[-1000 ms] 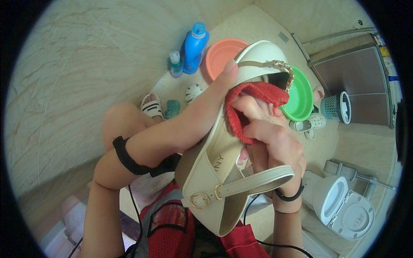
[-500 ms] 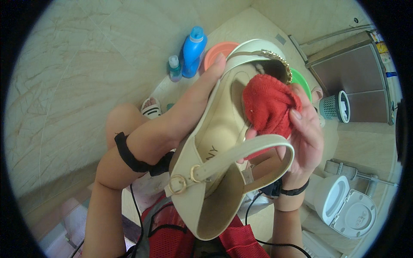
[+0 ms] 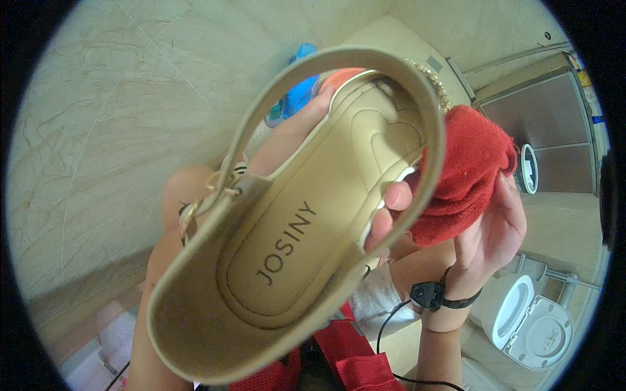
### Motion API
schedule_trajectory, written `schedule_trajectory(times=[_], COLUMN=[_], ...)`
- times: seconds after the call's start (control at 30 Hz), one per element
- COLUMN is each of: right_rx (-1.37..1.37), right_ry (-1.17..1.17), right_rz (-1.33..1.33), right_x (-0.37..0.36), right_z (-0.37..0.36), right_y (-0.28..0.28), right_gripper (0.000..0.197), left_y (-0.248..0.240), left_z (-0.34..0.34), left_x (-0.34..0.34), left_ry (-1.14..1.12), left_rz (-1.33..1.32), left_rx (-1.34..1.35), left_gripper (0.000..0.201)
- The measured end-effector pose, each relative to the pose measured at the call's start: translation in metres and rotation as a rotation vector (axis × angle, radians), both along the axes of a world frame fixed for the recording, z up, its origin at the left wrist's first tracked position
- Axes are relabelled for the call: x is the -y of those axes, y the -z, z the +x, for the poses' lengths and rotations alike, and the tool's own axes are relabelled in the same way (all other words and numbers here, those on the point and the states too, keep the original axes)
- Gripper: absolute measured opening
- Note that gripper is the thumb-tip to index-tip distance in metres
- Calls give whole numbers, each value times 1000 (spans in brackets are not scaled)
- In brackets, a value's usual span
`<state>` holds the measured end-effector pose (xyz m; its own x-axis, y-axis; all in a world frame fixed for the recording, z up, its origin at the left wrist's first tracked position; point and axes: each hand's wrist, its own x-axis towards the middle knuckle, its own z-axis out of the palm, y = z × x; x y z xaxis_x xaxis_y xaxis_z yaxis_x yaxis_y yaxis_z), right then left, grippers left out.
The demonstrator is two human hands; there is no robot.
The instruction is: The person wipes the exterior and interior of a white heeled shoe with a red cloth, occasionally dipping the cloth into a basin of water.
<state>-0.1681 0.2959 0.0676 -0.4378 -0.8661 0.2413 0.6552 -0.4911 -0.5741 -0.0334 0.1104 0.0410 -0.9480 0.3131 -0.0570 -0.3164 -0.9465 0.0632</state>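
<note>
A shoe [image 3: 349,169] fills the middle of the frame, insole up, its long axis running from heel at lower left to toe at upper right. The left hand [image 3: 297,133] grips it from beneath, fingertips [image 3: 396,195] curling over its right edge. Right of the toe half, the right hand [image 3: 497,225] holds a bunched red cloth [image 3: 466,173]; whether cloth touches shoe, I cannot tell.
</note>
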Motion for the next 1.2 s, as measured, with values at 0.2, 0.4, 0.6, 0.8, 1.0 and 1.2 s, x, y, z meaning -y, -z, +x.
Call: schedule_trajectory(times=[0.2,0.4,0.6,0.8,1.0,1.2], right_rx=[46,150,192,187,-177,-1502], right_ry=[75,321,341,105,620,652], right_rz=[-21,288,333,93,100,463], right_x=[-3,-6,-5,-7,4,51], right_z=[-7,-9,-10,-16,31,43], right_y=[8,-9,-7,1,-15,-6], right_gripper=[43,38,38,37,41,29], left_y=[-4,9,9,13,-12,10], left_z=[7,5,6,9,3,0], left_x=[8,6,4,4,-5,-10], left_ry=[26,57,93,43,-27,-164], left_rz=[120,280,455,384,96,-136], left_rx=[45,-40,-34,-131,80,-52], left_gripper=[66,67,69,69,80,73])
